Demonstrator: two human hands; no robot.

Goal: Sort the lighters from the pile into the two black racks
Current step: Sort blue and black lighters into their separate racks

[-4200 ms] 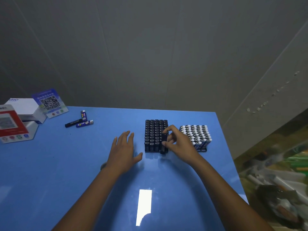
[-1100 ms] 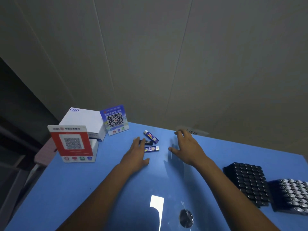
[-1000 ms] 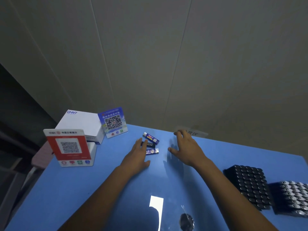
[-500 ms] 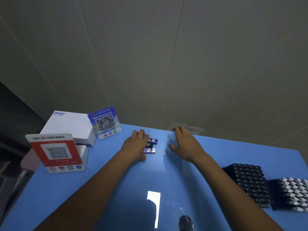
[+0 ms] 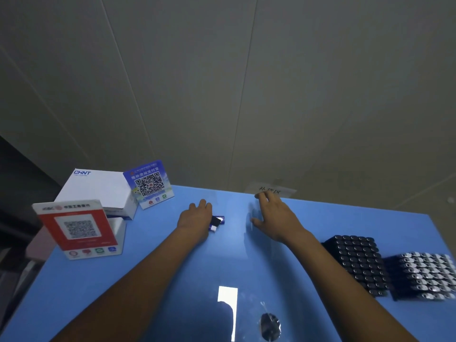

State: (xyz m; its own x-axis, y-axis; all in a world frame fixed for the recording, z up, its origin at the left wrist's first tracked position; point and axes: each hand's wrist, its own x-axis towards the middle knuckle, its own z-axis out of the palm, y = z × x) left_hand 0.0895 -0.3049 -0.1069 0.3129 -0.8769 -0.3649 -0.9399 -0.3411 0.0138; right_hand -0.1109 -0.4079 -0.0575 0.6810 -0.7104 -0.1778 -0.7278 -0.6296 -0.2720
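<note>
head view: left hand palm-down over small blue and black plastic lighters at far table edge, fingers curled over them, likely gathering; actual grip hidden. right hand fingers spread, flat on blue table, holding nothing, bracing. two black racks near right, nearly full.

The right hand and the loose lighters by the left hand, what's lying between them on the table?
Nothing: the head view shows bare blue table between the right hand and lighters.
</note>
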